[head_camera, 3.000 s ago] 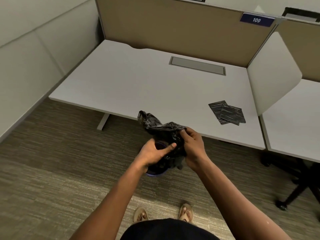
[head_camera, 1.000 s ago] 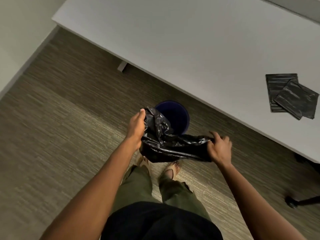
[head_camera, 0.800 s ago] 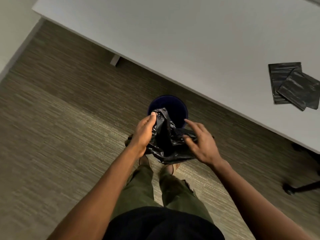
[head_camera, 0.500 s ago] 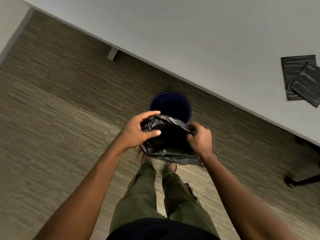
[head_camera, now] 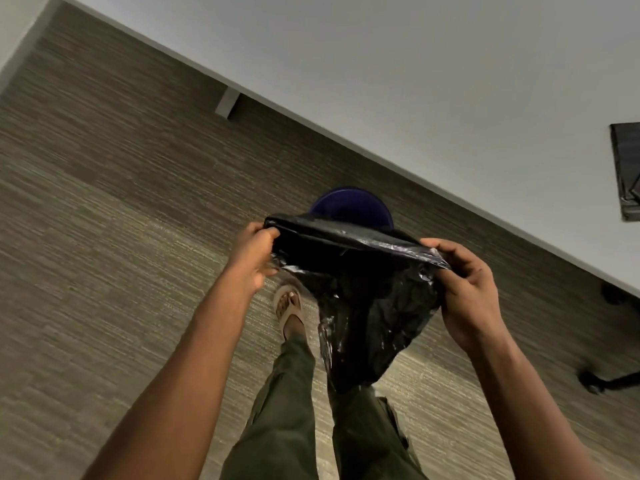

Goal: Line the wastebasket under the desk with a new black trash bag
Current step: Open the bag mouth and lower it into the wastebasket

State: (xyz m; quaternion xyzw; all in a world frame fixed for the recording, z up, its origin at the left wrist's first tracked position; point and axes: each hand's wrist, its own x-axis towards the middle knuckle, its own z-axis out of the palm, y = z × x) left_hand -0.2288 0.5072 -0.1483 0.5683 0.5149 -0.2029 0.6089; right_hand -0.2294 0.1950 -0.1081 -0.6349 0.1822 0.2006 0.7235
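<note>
Trash bag (head_camera: 360, 292) mouth is now pulled wide, no longer bunched: your left hand (head_camera: 254, 261) and right hand (head_camera: 465, 292) are pinching opposite rim edges, centre frame, above the blue wastebasket (head_camera: 351, 211). You're ready to lower it in.

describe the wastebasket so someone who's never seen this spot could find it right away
Follow the front edge of the white desk down to the carpet. The wastebasket stands on the floor just in front of that edge, partly hidden behind the black trash bag stretched between the hands. Only its round, dark blue rim shows, the one blue thing here.
</note>
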